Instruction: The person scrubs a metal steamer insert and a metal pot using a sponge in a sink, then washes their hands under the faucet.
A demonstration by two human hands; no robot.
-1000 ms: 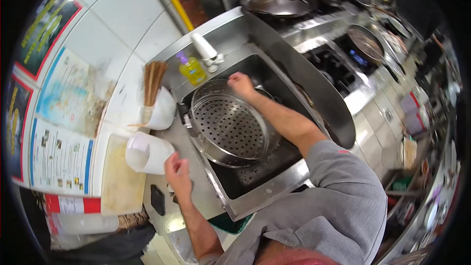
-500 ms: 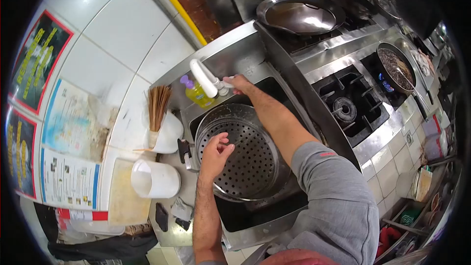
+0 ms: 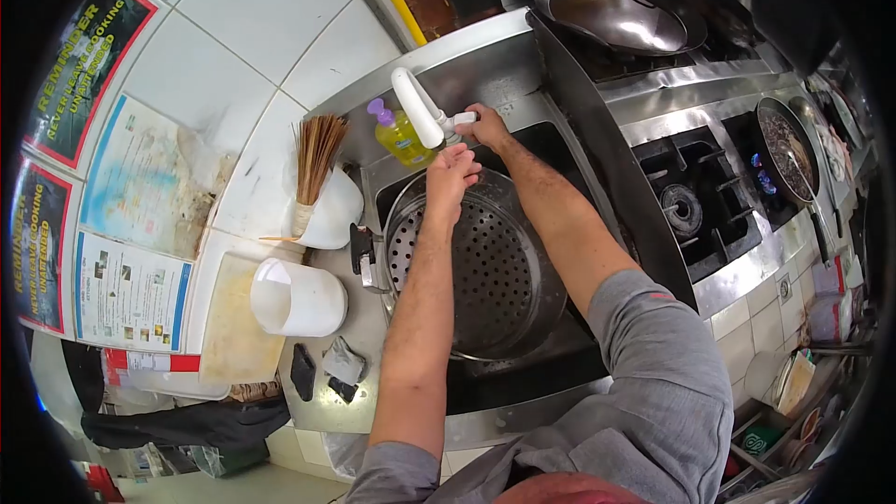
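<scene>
A white faucet (image 3: 417, 107) rises at the back of the sink, its spout bent toward the basin. My right hand (image 3: 482, 126) has its fingers closed round the faucet's short handle. Beneath the spout is my left hand (image 3: 455, 171), palm partly up, fingers apart and holding nothing. Below both hands a round metal steamer pot (image 3: 490, 271) with a perforated bottom sits in the dark sink basin (image 3: 523, 378). My left forearm covers part of it. A yellow soap bottle (image 3: 403, 138) with a purple pump stands left of the faucet.
Left of the sink are a white tub (image 3: 303, 299), a bamboo brush (image 3: 315, 163) in a white container, a grey cloth (image 3: 344, 361) and a dark block (image 3: 302, 371). On the right, a wok (image 3: 616, 14) and a pan (image 3: 787, 149) over a blue flame occupy the stove.
My left hand has moved from beside the tub, over the pot, to under the spout. My right hand has gone from the pot's rim to the faucet handle. The view has shifted.
</scene>
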